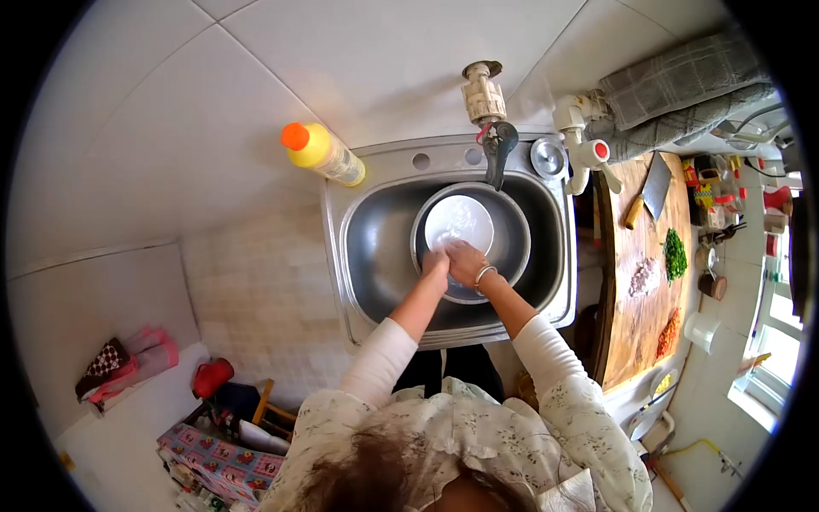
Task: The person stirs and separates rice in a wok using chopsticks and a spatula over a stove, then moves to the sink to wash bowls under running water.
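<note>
A white bowl [459,220] with water or suds glinting inside is held within a round metal basin [518,230], which stands in the steel sink [367,247]. At the bowl's near rim, my left hand [435,263] is closed, its fingertips partly hidden. Right beside it and touching it, my right hand [466,262] has its fingers curled together over the same rim. A bracelet [484,275] circles my right wrist. Above the basin's far edge hangs the tap [499,149].
A yellow bottle [328,156] with an orange cap stands left of the sink. On the wooden board [627,282] at right lie a cleaver [655,188], chopped greens [675,254], pale chopped pieces [644,277] and orange pieces [669,333]. A second tap [589,154] juts out nearby.
</note>
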{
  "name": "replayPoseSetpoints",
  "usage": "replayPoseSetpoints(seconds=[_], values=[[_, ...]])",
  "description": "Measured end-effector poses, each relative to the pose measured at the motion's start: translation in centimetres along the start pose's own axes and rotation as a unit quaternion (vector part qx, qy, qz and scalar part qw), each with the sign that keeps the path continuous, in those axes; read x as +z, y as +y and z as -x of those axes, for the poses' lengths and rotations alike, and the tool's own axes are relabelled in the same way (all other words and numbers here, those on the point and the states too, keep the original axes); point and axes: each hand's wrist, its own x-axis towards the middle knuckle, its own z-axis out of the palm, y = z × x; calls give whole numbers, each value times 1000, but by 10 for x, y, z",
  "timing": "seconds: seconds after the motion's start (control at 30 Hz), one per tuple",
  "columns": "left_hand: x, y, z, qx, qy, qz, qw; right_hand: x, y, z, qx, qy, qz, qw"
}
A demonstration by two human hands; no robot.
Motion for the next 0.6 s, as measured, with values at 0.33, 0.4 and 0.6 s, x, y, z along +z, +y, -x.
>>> replayPoseSetpoints(seconds=[0.33,0.4,0.6], values=[[-6,35,-10,59,18,-295,953,8,44,27,-10,173,189,967],[-5,33,-7,79,32,-347,934,33,22,20,7,169,64,983],[-5,35,4,110,54,-438,891,31,16,41,17,192,-93,977]])
